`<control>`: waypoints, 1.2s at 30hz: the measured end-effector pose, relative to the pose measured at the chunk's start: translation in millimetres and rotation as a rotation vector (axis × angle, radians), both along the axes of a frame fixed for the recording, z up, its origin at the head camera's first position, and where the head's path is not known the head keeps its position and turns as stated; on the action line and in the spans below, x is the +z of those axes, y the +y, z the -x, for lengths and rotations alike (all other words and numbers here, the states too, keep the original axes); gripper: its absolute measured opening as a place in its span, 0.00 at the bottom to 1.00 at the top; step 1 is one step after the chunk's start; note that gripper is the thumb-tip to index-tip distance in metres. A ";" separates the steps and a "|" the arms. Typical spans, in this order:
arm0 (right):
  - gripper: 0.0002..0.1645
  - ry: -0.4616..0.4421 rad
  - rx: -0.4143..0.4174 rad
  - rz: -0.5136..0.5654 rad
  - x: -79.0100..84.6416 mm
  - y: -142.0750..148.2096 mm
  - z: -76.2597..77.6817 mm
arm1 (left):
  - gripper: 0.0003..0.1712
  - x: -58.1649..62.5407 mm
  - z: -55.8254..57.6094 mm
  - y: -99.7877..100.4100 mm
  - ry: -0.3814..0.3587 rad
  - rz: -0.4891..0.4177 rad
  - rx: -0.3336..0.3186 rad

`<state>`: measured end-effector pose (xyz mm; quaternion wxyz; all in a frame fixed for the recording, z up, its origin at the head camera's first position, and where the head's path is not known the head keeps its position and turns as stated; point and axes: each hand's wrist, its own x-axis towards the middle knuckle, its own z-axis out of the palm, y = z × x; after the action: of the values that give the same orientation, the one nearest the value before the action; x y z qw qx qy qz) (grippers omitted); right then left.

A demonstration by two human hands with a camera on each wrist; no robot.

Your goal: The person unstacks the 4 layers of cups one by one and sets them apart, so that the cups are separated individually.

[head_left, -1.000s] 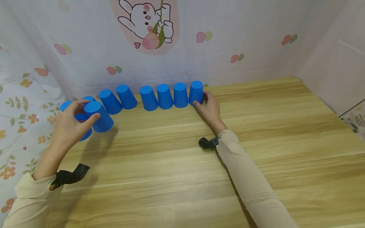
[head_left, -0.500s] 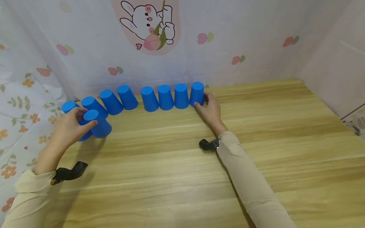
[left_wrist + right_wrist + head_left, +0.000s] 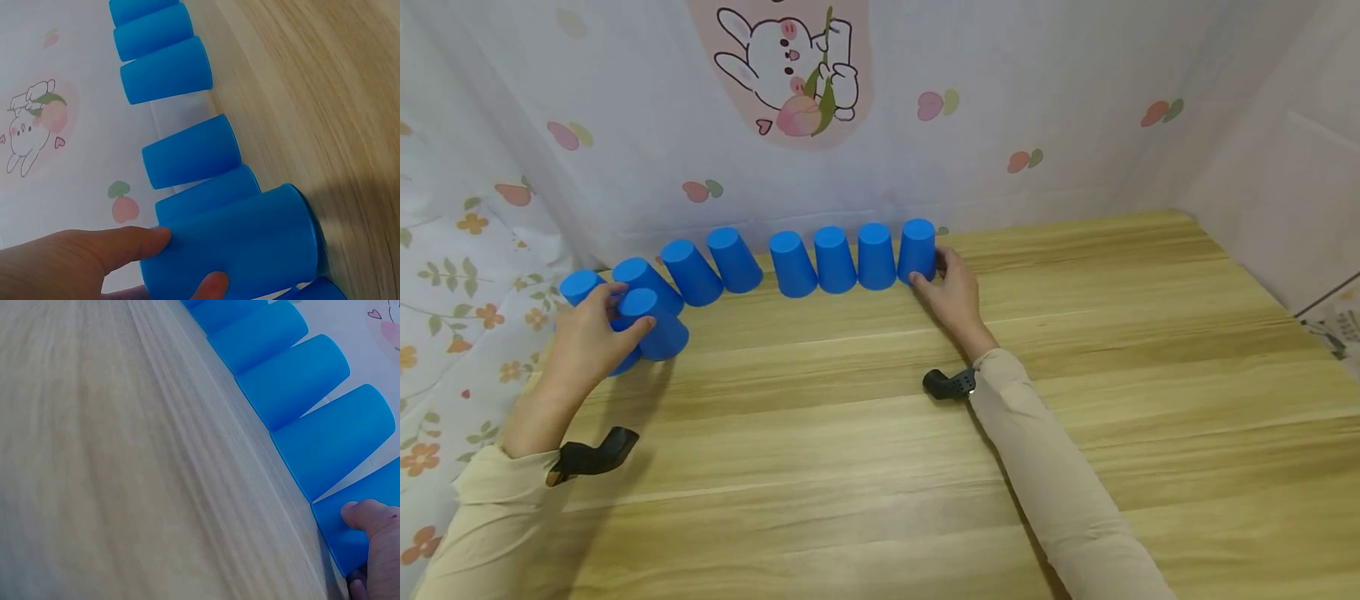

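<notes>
My left hand (image 3: 583, 337) grips an upside-down blue cup (image 3: 662, 335) at the left, thumb on the near side. Whether its rim rests fully on the table cannot be told. Partly hidden behind that hand is another blue cup (image 3: 627, 362). In the left wrist view the held cup (image 3: 250, 240) fills the lower middle, thumb and a finger against its wall. On the right, my right hand (image 3: 957, 293) holds the end blue cup (image 3: 917, 248) of the row between thumb and fingers. The right wrist view shows the thumb pressed on this cup (image 3: 337, 531).
Several more upside-down blue cups stand along the back edge, among them one cup (image 3: 734, 262) left of a small gap and one cup (image 3: 792, 265) right of it. A patterned curtain (image 3: 970, 50) hangs behind the wooden table (image 3: 820, 450).
My left hand has lowered its cup toward the table and shifted it slightly left, uncovering the cups behind. My right hand stays at the end cup.
</notes>
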<state>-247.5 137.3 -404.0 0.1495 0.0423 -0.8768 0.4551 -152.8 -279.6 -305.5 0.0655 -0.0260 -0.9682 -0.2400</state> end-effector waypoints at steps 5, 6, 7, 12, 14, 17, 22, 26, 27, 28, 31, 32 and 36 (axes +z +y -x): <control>0.33 0.007 0.005 -0.010 0.5 -0.2 -1.0 | 0.34 -1.4 0.9 3.7 0.037 -0.017 0.019; 0.33 0.009 0.006 -0.012 0.5 -0.4 -0.9 | 0.33 -1.4 1.3 4.0 0.044 -0.022 0.023; 0.33 0.010 0.006 -0.012 0.8 -0.4 -1.1 | 0.33 -1.4 1.8 4.3 0.048 -0.026 0.028; 0.33 0.011 0.005 -0.007 1.0 -0.4 -1.5 | 0.33 -0.9 4.3 6.5 0.091 -0.016 0.036; 0.33 0.008 0.006 -0.002 0.4 -0.5 -1.8 | 0.33 -0.1 4.0 9.1 0.116 -0.008 0.040; 0.33 0.001 0.008 0.002 -1.4 -1.0 -2.3 | 0.32 2.6 0.7 14.6 0.158 0.017 0.048; 0.33 0.000 0.004 -0.003 -2.2 -1.5 -4.0 | 0.27 9.8 -6.3 29.6 0.303 0.090 0.015; 0.33 0.010 0.000 -0.005 -1.3 -0.3 -2.9 | 0.26 15.1 -3.8 44.7 0.352 0.098 -0.066; 0.33 0.011 -0.001 -0.006 -0.9 0.3 -2.6 | 0.27 16.2 -1.6 48.6 0.337 0.099 -0.083; 0.33 0.011 0.000 -0.005 -0.6 0.3 -2.6 | 0.28 17.0 0.7 52.0 0.316 0.096 -0.102; 0.33 0.009 -0.001 -0.004 0.5 0.5 -2.6 | 0.29 17.6 11.9 63.4 0.252 0.077 -0.161; 0.33 0.007 -0.002 -0.001 0.8 0.5 -2.8 | 0.29 16.9 16.7 67.5 0.234 0.066 -0.178; 0.33 0.006 0.002 0.005 0.9 -0.7 -2.8 | 0.30 11.1 40.2 85.5 0.177 -0.008 -0.226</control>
<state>-244.7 136.6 -403.1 0.1515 0.0443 -0.8752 0.4573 -193.0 -194.1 -294.4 0.1231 -0.1558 -0.9485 -0.2467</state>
